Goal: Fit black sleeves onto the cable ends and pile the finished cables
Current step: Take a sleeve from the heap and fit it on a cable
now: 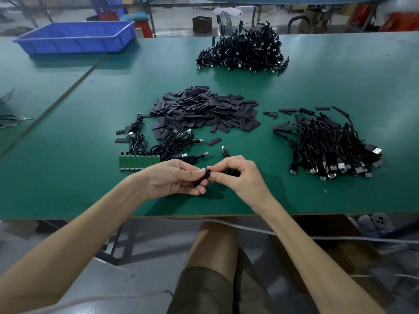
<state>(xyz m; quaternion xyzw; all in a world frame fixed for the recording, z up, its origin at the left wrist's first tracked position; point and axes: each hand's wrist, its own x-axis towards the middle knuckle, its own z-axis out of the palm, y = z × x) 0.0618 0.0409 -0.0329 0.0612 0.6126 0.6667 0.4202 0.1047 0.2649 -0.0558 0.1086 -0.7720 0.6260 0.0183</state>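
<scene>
- We look down at a green surface (317, 87) from a head-worn camera, with both bare arms reaching in from below.
- Our left hand (174, 177) pinches a black sleeve (200, 177) between thumb and fingers, its open mouth turned toward the right hand.
- Our right hand (235, 173) pinches a cable (225, 154) end at that mouth; the cable trails up behind the knuckles. We judge the end is being fed in, which is why the hands meet tip to tip.
- How far the end sits inside we cannot tell; fingers hide it.
- Loose sleeves (204, 112) lie heaped in the centre, within easy reach of either hand.
- A few cables (167, 143) lie left of centre beside a green board (138, 163); we judge these are the unfinished stock.
- A large pile (328, 146) sits to the right, likely the finished ones, on the side of the hand that holds the cable.
- Another cable heap (242, 51) lies far back, and a blue tray (77, 37) at far left.
</scene>
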